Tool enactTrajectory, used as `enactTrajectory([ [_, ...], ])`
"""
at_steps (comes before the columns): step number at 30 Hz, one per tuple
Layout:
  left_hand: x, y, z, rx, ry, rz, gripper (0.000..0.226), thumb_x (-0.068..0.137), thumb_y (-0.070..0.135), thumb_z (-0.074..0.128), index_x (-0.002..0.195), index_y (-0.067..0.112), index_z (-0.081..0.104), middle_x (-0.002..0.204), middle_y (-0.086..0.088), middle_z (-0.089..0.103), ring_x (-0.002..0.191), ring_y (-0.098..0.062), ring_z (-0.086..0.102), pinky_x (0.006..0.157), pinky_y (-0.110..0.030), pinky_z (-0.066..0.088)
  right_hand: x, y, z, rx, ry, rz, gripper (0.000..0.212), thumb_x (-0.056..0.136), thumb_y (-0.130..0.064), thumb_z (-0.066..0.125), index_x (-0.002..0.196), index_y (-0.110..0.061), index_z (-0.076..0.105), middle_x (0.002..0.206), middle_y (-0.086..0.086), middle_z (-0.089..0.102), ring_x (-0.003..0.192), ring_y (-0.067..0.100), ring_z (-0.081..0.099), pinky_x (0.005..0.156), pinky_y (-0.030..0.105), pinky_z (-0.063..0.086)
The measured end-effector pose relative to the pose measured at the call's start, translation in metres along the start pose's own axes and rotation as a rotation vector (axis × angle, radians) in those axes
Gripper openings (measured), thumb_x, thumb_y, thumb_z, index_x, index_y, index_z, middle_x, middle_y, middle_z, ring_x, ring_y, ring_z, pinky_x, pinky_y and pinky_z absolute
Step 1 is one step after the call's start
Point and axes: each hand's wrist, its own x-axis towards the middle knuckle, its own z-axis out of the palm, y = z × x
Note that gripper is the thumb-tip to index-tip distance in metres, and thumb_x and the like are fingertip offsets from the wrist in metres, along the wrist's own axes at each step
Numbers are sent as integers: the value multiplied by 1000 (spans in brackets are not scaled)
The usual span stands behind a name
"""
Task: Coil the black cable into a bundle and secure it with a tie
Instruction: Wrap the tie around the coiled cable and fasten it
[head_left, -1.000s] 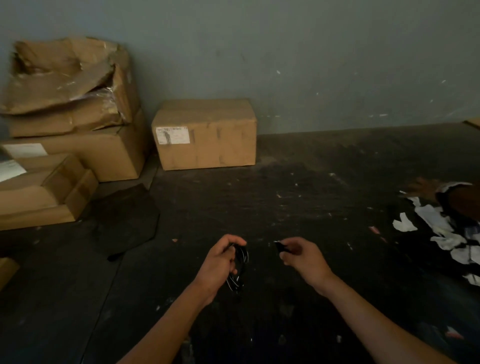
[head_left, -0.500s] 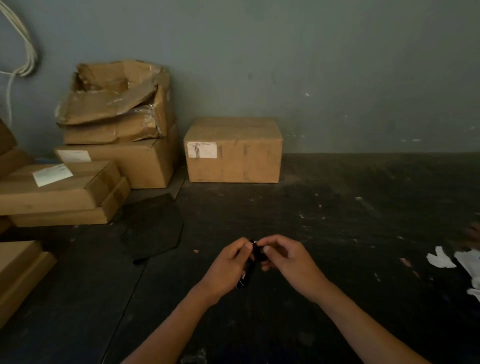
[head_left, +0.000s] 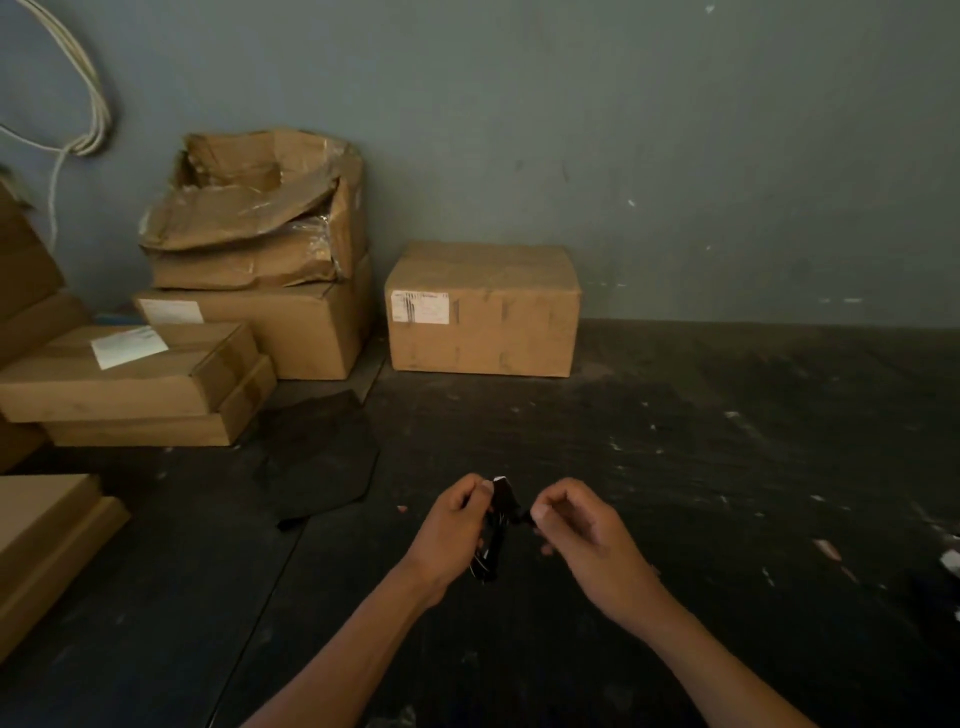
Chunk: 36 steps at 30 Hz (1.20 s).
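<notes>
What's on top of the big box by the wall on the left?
A crumpled, torn-open box sits on the big box. Its bent flaps cover the inside, so nothing in it shows.

The left hand (head_left: 457, 525) gripped a coiled black cable (head_left: 493, 540), the bundle hanging just right of its fingers. Just beside it, the right hand (head_left: 582, 530) pinched a dark tie (head_left: 522, 517) reaching to the coil. Cardboard boxes (head_left: 483, 312) stood well beyond both hands.
</notes>
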Motion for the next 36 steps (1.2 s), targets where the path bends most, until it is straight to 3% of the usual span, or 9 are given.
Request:
enactTrajectory([
  [3,-2,2,-2,108,-59,111,27,103,27,39,85,17,57,75,0,54,63,-5,52,67,-30,46,3,-1,5,340,21,378,40,94,-43,55,94,-5,66,103,15,68,91,26,70,78,38,60],
  [8,-5,-3,-3,190,-166,196,24,102,28,41,89,21,60,89,-11,59,77,-20,57,72,-35,51,7,0,5,683,-38,633,16,87,-7,69,100,-5,61,81,14,72,71,23,68,62,31,56],
  [12,-5,-5,-5,78,-132,188,24,103,15,39,115,28,55,84,1,55,70,-9,52,67,-28,47,5,1,4,701,27,647,23,87,-2,66,110,-6,65,78,10,71,68,20,63,59,28,52],
  [15,-4,-7,-7,52,-81,163,45,101,12,45,137,34,30,78,-1,56,68,-7,56,72,-27,53,4,7,3,640,114,641,23,86,-5,69,108,-7,66,83,11,70,70,20,64,62,30,53],
  [19,0,-9,-5,87,-20,163,30,99,14,49,128,19,43,98,-4,66,85,-4,65,81,-24,54,3,16,9,549,188,660,21,86,-5,69,106,-5,66,88,14,71,72,21,65,63,31,54],
  [24,0,-16,3,157,82,193,23,98,20,53,115,32,60,121,4,58,110,-5,60,96,-28,52,1,16,23,535,208,670,16,89,-3,66,105,-4,66,87,15,71,71,22,65,64,30,54],
  [30,-9,-18,20,243,114,170,26,98,19,54,118,35,59,117,12,48,106,3,53,79,-6,45,11,20,43,517,362,712,21,87,-9,70,105,-8,58,94,18,73,69,22,66,60,32,54],
  [34,-11,-23,23,220,108,155,32,96,15,57,123,31,61,112,7,55,101,-2,59,93,-18,51,13,21,47,571,465,654,28,84,-6,71,106,-12,54,100,17,70,81,24,67,70,36,54],
  [36,-12,-25,22,181,133,157,39,93,13,61,127,31,56,106,4,60,98,-5,62,90,-19,52,10,20,47,625,470,618,33,83,-4,70,109,-13,52,103,15,69,90,26,68,74,38,53],
])
